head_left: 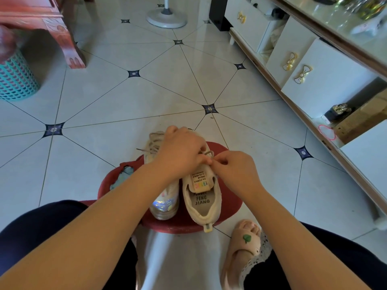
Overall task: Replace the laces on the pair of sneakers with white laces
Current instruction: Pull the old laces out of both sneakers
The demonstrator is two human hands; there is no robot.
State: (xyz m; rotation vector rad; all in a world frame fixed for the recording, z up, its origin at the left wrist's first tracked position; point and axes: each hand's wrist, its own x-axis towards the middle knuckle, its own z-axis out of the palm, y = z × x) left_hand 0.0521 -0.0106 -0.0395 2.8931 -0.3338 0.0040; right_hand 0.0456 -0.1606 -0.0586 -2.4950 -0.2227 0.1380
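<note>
Two beige sneakers stand side by side on a red stool (228, 206), heels toward me. The right sneaker (202, 197) shows its printed tongue label and insole. The left sneaker (165, 204) has a shiny heel patch and is partly hidden under my forearm. My left hand (180, 151) lies over the laced part of the right sneaker with fingers curled on its beige lace (209, 153). My right hand (234, 170) pinches the same lace beside the tongue. A frayed lace end (144, 150) sticks out from the left sneaker.
Tiled floor all around. A white cabinet (314, 65) with bow handles runs along the right. A fan base (166, 17) stands far ahead, a teal basket (14, 78) and red wooden furniture (54, 28) at left. My slippered foot (243, 243) rests by the stool.
</note>
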